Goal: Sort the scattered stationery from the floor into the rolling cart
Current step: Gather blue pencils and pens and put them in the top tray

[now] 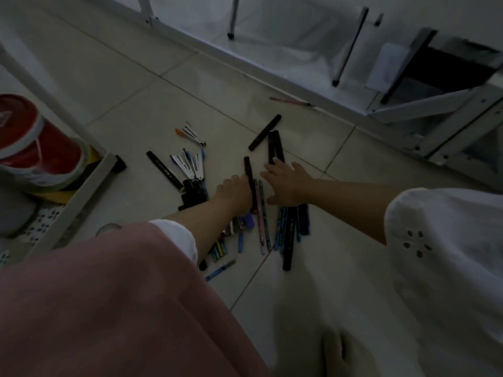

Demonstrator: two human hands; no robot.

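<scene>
Two hands reach down over stationery scattered on the tiled floor (136,104). My right hand (288,183) is spread wide and flat, its fingertips at the near ends of a pair of black markers (274,145) that point toward 12 o'clock. My left hand (234,189) lies against a single black marker (249,172); whether it grips it I cannot tell. A heap of pens (288,232) lies at 6 o'clock from my hands, and shiny metal pieces (187,164) lie at 9 o'clock.
</scene>
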